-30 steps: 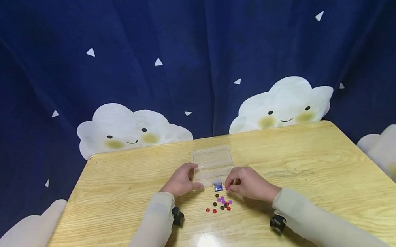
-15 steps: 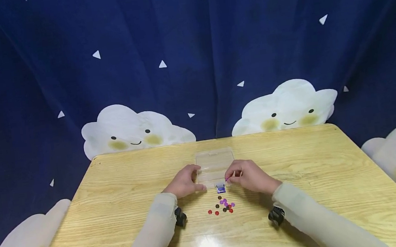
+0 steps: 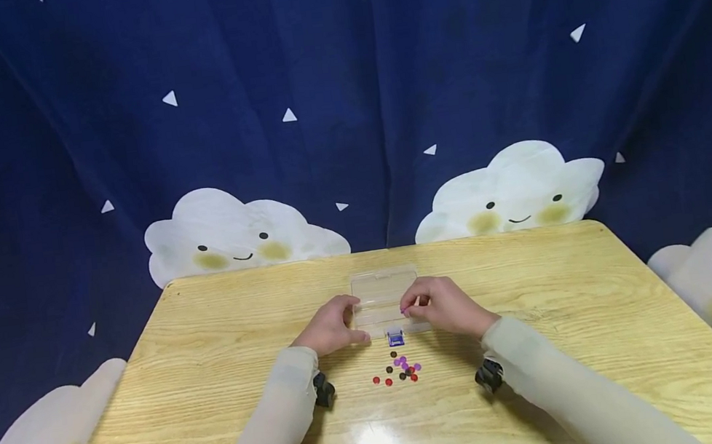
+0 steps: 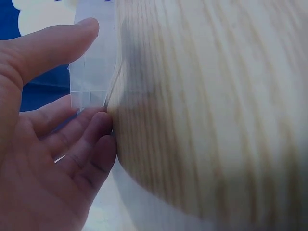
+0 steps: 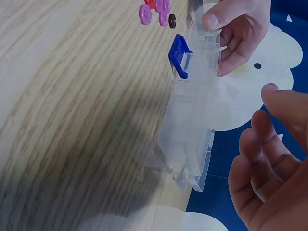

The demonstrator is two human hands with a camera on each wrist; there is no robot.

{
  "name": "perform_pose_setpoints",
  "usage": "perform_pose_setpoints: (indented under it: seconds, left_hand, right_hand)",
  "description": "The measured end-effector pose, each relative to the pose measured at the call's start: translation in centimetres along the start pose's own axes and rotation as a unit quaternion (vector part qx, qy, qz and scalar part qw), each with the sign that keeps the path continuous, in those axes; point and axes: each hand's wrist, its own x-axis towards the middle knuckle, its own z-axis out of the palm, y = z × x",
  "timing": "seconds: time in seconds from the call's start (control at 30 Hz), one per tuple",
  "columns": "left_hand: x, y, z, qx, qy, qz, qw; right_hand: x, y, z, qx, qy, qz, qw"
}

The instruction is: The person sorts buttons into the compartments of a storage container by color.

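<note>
We see the clear box point(image 3: 376, 313) standing open on the desk point(image 3: 226, 354), its blue clasp point(image 3: 396, 340) at the near side. The left hand point(image 3: 331, 327) holds its left end — thumb by the front corner, fingers further back. In the right hand point(image 3: 447, 305) the grip is together, pinching a purple button point(image 3: 404, 311) above the box's right part. Nearer us lie loose buttons point(image 3: 418, 366) — purple, red and dark — some bunched close.
</note>
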Motion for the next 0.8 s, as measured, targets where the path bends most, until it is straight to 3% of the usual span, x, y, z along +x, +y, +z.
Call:
perform_pose_setpoints:
  seconds: [0.57, 0.8]
  left_hand:
    - [0.2, 0.1, -0.1, 0.024, 0.006, 0.012, 0.9996]
    - [0.2, 0.2, -0.1, 0.028, 0.004, 0.013, 0.9995]
  right_hand:
    - [2.7, -0.7, 0.7, -0.018, -0.008, 0.025, 0.9995]
    - [3.7, -0.9, 1.3, -0.025, -0.021, 0.057, 0.9978]
